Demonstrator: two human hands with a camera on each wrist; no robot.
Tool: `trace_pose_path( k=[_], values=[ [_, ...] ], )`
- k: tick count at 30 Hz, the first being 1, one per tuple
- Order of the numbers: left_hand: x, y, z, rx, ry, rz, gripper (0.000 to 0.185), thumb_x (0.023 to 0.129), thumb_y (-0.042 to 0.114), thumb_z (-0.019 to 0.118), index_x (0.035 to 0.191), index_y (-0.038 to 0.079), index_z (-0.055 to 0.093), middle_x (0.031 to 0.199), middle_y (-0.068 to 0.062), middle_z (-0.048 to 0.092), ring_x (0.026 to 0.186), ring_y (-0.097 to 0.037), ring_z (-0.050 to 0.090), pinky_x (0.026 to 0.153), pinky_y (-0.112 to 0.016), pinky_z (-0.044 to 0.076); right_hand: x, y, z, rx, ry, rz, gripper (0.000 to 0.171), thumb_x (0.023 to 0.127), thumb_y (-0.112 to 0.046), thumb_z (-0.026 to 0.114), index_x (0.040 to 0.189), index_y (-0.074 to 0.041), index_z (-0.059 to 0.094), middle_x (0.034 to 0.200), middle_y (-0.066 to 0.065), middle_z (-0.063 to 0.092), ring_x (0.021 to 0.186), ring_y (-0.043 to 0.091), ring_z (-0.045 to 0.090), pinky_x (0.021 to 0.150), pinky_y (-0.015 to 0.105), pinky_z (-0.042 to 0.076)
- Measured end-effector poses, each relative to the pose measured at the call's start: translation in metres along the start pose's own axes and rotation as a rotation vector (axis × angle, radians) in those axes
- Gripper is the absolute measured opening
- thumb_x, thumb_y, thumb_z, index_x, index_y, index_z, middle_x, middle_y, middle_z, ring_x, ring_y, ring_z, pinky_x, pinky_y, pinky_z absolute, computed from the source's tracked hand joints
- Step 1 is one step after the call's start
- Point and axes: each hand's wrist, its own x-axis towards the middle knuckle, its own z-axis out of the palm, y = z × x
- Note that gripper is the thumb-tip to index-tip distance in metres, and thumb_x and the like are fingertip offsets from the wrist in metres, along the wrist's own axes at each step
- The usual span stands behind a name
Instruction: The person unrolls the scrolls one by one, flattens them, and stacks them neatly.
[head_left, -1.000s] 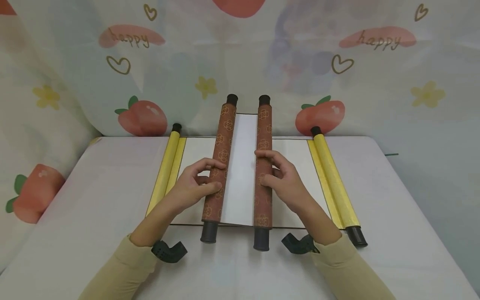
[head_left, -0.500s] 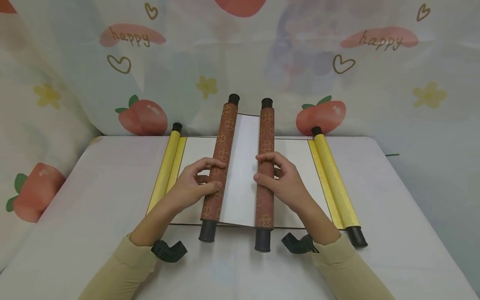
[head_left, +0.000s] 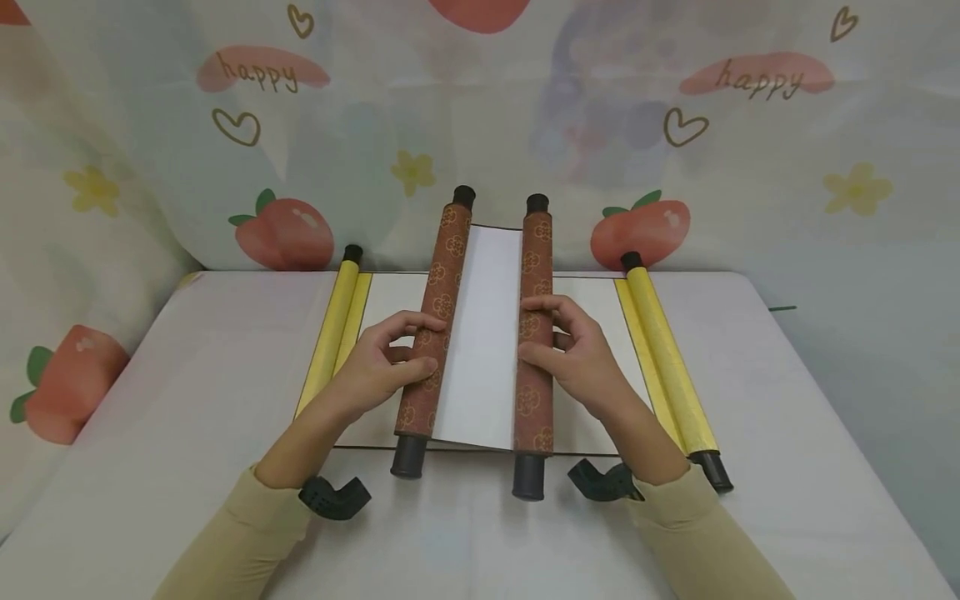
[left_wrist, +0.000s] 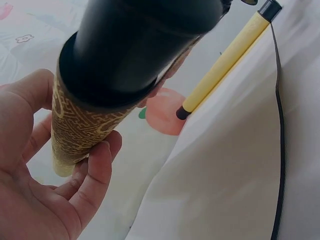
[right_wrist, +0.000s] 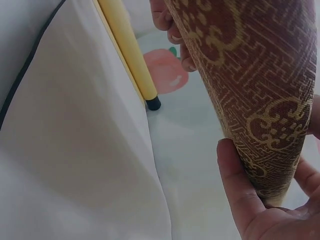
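The brown scroll (head_left: 480,333) lies on top of an opened yellow scroll (head_left: 600,333) in the middle of the table (head_left: 187,400), with a strip of white paper showing between its two rolls. The left hand (head_left: 382,362) grips the left roll (head_left: 431,325) with fingers and thumb curled round it; the right hand (head_left: 573,354) grips the right roll (head_left: 534,325) the same way. The step in hand looks to be the unrolling: the two rolls are being drawn apart. The next move likely calls for even outward rolling on both sides, keeping the rolls parallel so the paper stays flat and square over the sheet beneath.
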Motion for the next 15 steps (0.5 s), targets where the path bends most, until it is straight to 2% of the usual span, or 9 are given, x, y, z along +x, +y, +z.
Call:
trace_pose_path(
  k=[4, 10, 15],
  values=[
    [0.0003, -0.0013, -0.0003, 0.016, 0.003, -0.001, 0.038, 0.090, 0.009, 0.068, 0.127, 0.016, 0.060, 0.134, -0.011, 0.051, 0.091, -0.028, 0.067, 0.071, -0.037, 0.058, 0.0008, 0.0021, 0.0010, 0.033, 0.001, -0.002, 0.051, 0.088, 0.002, 0.064, 0.135, -0.010, 0.051, 0.136, 0.012, 0.049, 0.103, 0.029, 0.060, 0.077, 0.032, 0.057],
    [0.0022, -0.0054, 0.0009, 0.118, 0.030, 0.019, 0.032, 0.092, 0.020, 0.072, 0.123, 0.019, 0.063, 0.130, -0.004, 0.058, 0.095, -0.024, 0.065, 0.075, -0.035, 0.056, 0.0000, 0.0001, 0.0003, 0.023, 0.009, -0.023, 0.051, 0.087, 0.004, 0.062, 0.135, -0.011, 0.051, 0.138, 0.012, 0.049, 0.107, 0.031, 0.058, 0.078, 0.033, 0.056],
    [0.0020, -0.0052, 0.0012, 0.088, 0.018, -0.002, 0.031, 0.093, 0.015, 0.071, 0.122, 0.017, 0.060, 0.126, -0.008, 0.057, 0.084, -0.026, 0.067, 0.070, -0.033, 0.055, -0.0012, -0.0023, -0.0020, 0.018, 0.011, -0.022, 0.054, 0.085, 0.007, 0.058, 0.136, -0.009, 0.050, 0.138, 0.011, 0.048, 0.105, 0.031, 0.056, 0.077, 0.032, 0.056]
  ],
)
